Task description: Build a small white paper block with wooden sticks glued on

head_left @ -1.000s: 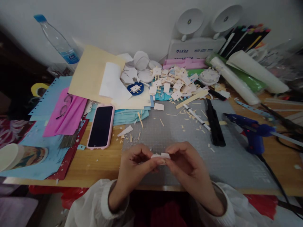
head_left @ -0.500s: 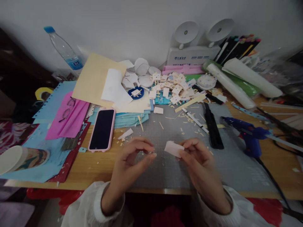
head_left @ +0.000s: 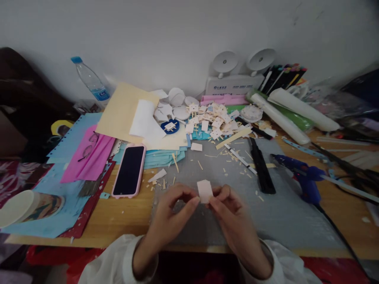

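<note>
the card (head_left: 205,192) is pale, faintly pinkish white, the person's sleeves (head_left: 118,254) white, the mat (head_left: 281,221) grey, the glue gun (head_left: 308,173) blue, the cutter (head_left: 262,169) black. the phone (head_left: 128,170) is pink-edged and black-faced; a multicoloured print patterns the cup (head_left: 47,206).

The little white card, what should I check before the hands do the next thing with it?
1. Card held by the right hand: ok, pinched near its lower corner.
2. Left hand touching the card: cannot tell, its fingertips are right by the edge.
3. Glue gun away from both hands: ok, off to the right.
4. Glue gun cool: cannot tell.
5. Mat free of scraps: not ok, bits are scattered about.
</note>
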`<state>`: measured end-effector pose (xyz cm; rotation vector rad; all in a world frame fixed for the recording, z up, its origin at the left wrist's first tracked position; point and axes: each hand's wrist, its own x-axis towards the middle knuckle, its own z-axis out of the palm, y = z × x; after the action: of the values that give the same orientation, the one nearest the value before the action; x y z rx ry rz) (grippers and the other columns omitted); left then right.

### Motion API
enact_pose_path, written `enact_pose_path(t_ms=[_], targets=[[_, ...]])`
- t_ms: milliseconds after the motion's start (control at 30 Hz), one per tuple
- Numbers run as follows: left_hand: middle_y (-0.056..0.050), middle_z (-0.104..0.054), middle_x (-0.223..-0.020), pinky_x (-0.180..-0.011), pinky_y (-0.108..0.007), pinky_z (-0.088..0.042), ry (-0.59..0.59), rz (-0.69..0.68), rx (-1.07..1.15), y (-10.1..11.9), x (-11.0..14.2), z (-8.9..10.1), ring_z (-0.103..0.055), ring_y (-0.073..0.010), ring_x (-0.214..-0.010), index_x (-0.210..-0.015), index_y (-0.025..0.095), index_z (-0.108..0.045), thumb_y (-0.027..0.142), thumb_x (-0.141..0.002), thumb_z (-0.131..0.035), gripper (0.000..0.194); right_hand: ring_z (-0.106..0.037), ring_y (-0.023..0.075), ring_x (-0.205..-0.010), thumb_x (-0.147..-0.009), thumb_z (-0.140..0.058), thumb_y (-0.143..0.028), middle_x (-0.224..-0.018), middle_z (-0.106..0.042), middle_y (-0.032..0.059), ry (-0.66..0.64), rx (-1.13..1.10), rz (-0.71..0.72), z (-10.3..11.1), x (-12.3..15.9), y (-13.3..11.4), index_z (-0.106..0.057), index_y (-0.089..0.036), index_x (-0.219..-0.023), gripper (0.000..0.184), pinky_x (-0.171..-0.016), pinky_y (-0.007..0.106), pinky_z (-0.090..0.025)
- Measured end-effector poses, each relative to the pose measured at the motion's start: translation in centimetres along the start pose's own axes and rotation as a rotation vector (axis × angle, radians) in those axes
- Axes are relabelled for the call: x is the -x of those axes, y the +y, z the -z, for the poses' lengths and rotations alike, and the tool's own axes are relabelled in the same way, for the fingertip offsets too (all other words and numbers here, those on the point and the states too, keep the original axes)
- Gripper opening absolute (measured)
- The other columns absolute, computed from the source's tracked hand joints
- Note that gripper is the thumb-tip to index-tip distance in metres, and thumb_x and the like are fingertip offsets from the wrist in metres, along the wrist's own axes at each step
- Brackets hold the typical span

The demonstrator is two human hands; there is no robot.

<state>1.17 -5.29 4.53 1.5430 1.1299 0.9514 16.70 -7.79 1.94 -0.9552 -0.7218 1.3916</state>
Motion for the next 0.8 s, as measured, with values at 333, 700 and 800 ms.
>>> enact_pose_path(t_ms=[333,700,800], targets=[[-0.002,-0.06,-0.08,-0.067,-0.025,-0.042,-0.123,-0.036,-0.216,0.3,-1.5,0.1,-0.055,-0.0139,-0.074,-0.084,0.016,-0.058,0.025,-0.094,-0.046,0.018,-0.056,0.0101,-0.064,-0.079,-0.07,-0.028,-0.071,-0.057,-0.001,-0.159,0.278,0.122,1.3,-0.1,0.0,-0.05,-0.019,-0.066,0.026,-0.057,0.02,-0.046],[-0.003,-0.065,-0.083,-0.067,-0.026,-0.046,-0.352,-0.338,-0.745,-0.8,-12.2,2.2,-0.06,-0.0151,-0.075,-0.089,0.016,-0.061,0.013,-0.091,-0.048,0.013,-0.055,0.0146,-0.069,-0.087,-0.048,-0.01,-0.074,-0.058,0.0008,-0.335,1.2,0.591,7.0,0.3,0.7,-0.046,-0.021,-0.077,0.015,-0.062,0.025,-0.044],[-0.006,-0.065,-0.092,-0.077,-0.03,-0.048,-0.405,-0.396,-0.792,-1.5,-14.8,2.4,-0.061,-0.0178,-0.085,-0.094,0.017,-0.064,0.012,-0.09,-0.048,0.017,-0.053,0.0165,-0.07,-0.085,-0.046,-0.008,-0.075,-0.059,0.0015,-0.41,1.303,0.627,6.9,0.4,0.9,-0.045,-0.021,-0.077,0.015,-0.062,0.027,-0.043]])
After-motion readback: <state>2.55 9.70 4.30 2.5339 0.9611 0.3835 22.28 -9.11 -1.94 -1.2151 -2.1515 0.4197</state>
